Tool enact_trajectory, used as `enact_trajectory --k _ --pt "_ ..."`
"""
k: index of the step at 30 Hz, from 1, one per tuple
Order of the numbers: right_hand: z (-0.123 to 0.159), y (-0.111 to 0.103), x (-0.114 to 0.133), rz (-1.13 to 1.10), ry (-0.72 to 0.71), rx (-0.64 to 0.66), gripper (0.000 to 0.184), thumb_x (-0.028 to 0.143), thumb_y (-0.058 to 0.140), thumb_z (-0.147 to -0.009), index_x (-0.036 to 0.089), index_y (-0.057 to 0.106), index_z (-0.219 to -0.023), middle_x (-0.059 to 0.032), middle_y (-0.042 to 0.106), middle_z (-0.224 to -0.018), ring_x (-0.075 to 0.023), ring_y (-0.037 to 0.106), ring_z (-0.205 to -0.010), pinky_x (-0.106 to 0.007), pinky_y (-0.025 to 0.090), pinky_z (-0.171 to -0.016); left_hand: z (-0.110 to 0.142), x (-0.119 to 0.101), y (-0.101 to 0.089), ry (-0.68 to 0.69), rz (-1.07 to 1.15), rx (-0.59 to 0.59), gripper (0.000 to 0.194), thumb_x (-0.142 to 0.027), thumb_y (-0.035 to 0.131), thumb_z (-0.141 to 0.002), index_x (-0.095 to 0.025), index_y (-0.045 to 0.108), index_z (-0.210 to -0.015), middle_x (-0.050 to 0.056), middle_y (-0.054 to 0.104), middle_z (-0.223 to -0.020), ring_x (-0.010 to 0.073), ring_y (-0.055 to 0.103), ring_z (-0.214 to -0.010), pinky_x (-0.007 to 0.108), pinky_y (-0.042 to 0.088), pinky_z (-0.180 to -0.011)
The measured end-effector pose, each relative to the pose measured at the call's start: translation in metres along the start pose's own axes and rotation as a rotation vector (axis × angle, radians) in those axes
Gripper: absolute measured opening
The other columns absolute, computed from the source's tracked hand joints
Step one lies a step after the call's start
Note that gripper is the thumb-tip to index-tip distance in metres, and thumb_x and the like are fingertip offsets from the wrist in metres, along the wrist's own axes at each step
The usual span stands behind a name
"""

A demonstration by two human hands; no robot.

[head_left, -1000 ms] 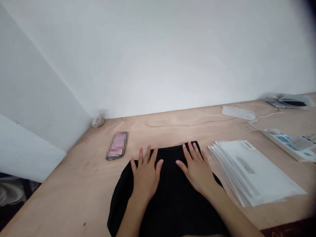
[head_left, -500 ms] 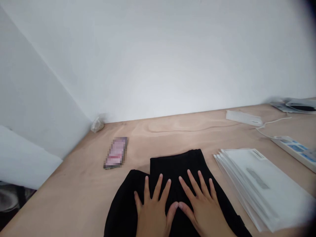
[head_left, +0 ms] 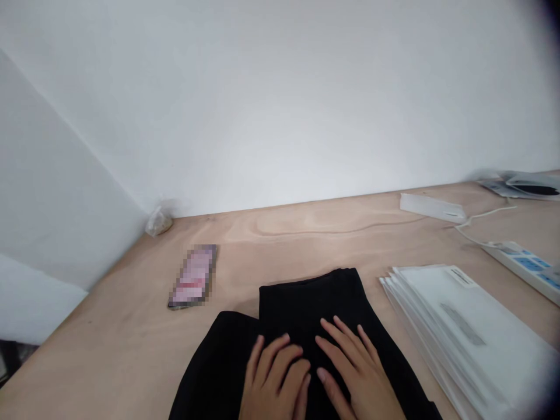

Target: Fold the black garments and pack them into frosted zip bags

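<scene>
Black, matte fabric [head_left: 306,309] fills the near middle of the view, lying flat on the table and running off the bottom edge; it looks like a folded garment, though the exact kind cannot be told. An upper layer with a straight, slightly ridged top edge sits over a wider, rounded lobe that spreads out to the left, leaving a stepped outline, and no pattern or print shows on it. The left hand [head_left: 273,379] rests on the cloth with its fingers bent and drawn together, while the right hand [head_left: 361,373] lies flatter just beside it, fingers slightly spread. Neither hand pinches or lifts the fabric: both press from above, with no closed grip on it. The pale plywood table [head_left: 131,303] runs out around the cloth. Just to the right sits a fanned stack of white envelopes [head_left: 464,332], and to the left lies a phone [head_left: 192,277], pixelated beyond detail. Farther right are a white power strip [head_left: 520,268] with blue labels, a white cord [head_left: 485,224] and a white packet [head_left: 431,208]. A grey bundle [head_left: 520,185] sits at the far right edge, a small clear plastic bag [head_left: 158,223] sits in the corner, and a white wall [head_left: 262,99] rises behind.
</scene>
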State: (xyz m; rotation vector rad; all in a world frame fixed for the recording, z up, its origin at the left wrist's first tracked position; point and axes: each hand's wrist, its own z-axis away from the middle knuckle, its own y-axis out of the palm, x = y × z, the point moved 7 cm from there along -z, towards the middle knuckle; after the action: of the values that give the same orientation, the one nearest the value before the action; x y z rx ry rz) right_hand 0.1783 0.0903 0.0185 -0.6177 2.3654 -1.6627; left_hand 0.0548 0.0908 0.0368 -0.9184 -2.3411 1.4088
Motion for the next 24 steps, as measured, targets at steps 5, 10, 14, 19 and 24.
enact_trajectory --k 5,10,14,19,24 --pt "-0.0026 -0.0032 0.0055 -0.080 -0.036 -0.021 0.033 0.018 0.052 -0.077 0.025 0.064 -0.108 -0.0047 0.065 -0.114 -0.0247 0.059 -0.106 -0.042 0.051 -0.085 -0.0040 -0.0082 0.0028 0.013 0.141 -0.003 0.023 -0.012 0.041 -0.084 -0.023 0.061 -0.083 0.000 0.067 -0.075 0.0139 0.060 -0.063 0.024 0.047 -0.054" --pt "-0.0043 -0.0014 0.0074 -0.065 -0.065 0.027 0.037 0.016 0.051 -0.074 0.024 0.063 -0.109 -0.0046 0.065 -0.115 -0.0252 0.059 -0.106 -0.043 0.052 -0.084 -0.0039 -0.0089 0.0054 -0.008 0.159 0.049 0.020 -0.016 0.043 -0.084 -0.025 0.061 -0.088 0.001 0.066 -0.078 0.0160 0.060 -0.065 0.026 0.046 -0.054" --pt "-0.0060 -0.0027 0.0081 -0.052 -0.078 0.029 0.039 0.014 0.050 -0.073 0.022 0.063 -0.109 -0.0049 0.065 -0.115 -0.0255 0.059 -0.107 -0.045 0.052 -0.083 -0.0029 -0.0068 0.0076 -0.018 0.162 0.080 0.020 -0.015 0.045 -0.082 -0.025 0.061 -0.088 0.001 0.065 -0.080 0.0163 0.059 -0.067 0.026 0.046 -0.055" --pt "-0.0060 -0.0021 0.0077 -0.056 -0.069 0.043 0.039 0.014 0.049 -0.074 0.023 0.062 -0.109 -0.0045 0.064 -0.115 -0.0254 0.059 -0.107 -0.045 0.053 -0.083 -0.0038 -0.0066 0.0066 -0.029 0.188 0.089 0.019 -0.014 0.047 -0.081 -0.025 0.061 -0.088 0.001 0.064 -0.080 0.0165 0.058 -0.067 0.027 0.045 -0.055" --pt "-0.0047 -0.0017 0.0076 -0.071 -0.060 0.055 0.038 0.015 0.049 -0.075 0.023 0.061 -0.111 -0.0044 0.063 -0.117 -0.0251 0.057 -0.109 -0.045 0.051 -0.086 -0.0040 -0.0064 0.0069 -0.049 0.198 0.114 0.020 -0.014 0.049 -0.079 -0.026 0.061 -0.090 0.001 0.064 -0.082 0.0166 0.058 -0.069 0.027 0.046 -0.056"
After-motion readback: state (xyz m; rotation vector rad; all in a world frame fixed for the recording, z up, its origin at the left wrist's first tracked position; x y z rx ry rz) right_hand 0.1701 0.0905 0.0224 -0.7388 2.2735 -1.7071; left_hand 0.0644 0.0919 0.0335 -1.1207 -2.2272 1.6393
